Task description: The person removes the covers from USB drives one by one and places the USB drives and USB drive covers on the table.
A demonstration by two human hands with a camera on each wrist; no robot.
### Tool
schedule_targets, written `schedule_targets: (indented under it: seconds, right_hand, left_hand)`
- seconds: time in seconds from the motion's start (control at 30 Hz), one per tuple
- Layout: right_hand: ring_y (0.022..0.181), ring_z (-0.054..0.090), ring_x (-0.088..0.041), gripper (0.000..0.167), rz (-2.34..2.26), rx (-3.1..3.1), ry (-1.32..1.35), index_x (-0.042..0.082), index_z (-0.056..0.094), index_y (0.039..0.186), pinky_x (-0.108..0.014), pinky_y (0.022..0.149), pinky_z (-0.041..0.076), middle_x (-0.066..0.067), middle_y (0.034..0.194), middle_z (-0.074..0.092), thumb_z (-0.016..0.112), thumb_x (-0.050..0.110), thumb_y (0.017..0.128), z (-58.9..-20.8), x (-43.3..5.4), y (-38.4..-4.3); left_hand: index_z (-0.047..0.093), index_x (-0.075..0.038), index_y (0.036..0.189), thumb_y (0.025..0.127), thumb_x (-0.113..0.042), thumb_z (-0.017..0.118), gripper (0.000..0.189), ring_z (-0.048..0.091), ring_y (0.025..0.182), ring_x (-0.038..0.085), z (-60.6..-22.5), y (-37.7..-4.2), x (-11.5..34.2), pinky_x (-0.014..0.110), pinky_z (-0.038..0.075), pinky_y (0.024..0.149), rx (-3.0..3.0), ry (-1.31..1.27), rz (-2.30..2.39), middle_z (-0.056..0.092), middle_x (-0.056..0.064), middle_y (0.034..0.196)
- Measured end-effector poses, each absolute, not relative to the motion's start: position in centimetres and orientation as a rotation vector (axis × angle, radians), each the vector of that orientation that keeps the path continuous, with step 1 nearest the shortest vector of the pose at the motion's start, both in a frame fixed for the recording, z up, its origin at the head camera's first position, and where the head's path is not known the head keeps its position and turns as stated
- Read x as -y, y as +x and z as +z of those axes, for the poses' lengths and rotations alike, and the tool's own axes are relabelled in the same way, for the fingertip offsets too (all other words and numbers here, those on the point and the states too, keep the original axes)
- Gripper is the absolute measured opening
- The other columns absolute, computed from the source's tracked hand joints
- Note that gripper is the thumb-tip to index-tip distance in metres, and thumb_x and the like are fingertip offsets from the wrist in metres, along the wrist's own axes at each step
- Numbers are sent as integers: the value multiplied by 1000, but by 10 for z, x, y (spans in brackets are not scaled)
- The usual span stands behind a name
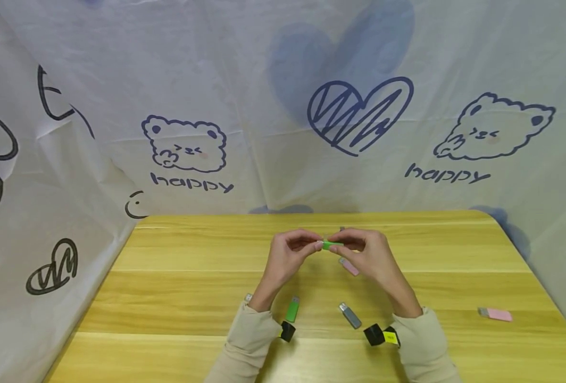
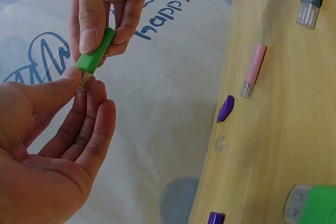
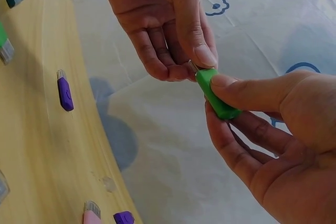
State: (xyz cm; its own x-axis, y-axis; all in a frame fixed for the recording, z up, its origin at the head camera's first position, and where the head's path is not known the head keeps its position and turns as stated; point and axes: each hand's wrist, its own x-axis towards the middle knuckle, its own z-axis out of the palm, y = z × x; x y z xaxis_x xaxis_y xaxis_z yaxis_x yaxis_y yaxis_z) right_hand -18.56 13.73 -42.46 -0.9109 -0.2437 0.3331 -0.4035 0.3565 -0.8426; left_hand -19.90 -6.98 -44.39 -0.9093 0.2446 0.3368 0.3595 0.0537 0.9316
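Both hands meet above the far part of the table around a green USB flash drive (image 2: 94,56). My right hand (image 1: 371,255) pinches its green body between thumb and fingers, as the right wrist view shows. At the drive's other end, my left hand (image 1: 285,258) pinches the clear-and-metal connector end with thumb and fingertips. Whether a clear cap covers that connector is too small to tell. Below the hands lies a pink flash drive (image 1: 349,267). A second green drive (image 1: 292,309) and a grey drive (image 1: 350,315) rest between the forearms.
Another pink drive (image 1: 496,314) lies at the right of the wooden table (image 1: 192,287). Near the far edge are a purple drive (image 2: 226,108) and a small clear piece (image 2: 220,143). Behind the table hangs a printed white cloth (image 1: 264,106).
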Motion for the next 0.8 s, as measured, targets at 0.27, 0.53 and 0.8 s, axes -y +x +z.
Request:
schedule_targets:
  seconds: [0.27,0.53,0.8]
  right_hand:
    - [91,75,-24,15,1620,2461,604,4,79,106,-26,78,60,-10,102,72,78,5,91,-425,-138,-185]
    - [84,74,-25,13,1535,2557,463,2,79,103,-21,71,58,-14,102,75,78,3,90,-424,-160,-184]
    - [94,73,-24,21,1511,2556,525,2,77,115,-20,78,57,-14,112,75,74,2,94,-423,-165,-189]
  left_hand:
    - [78,2,100,93,-4,75,10,74,90,28,-441,-198,73,33,61,82,2228,-658,-1994,75,16,100]
    - [79,-2,101,94,-7,75,10,75,87,24,-440,-199,90,31,61,80,2286,-523,-1819,77,11,97]
    - [78,2,102,94,-6,74,12,75,88,29,-440,-203,93,30,61,78,2254,-556,-1890,76,15,98]
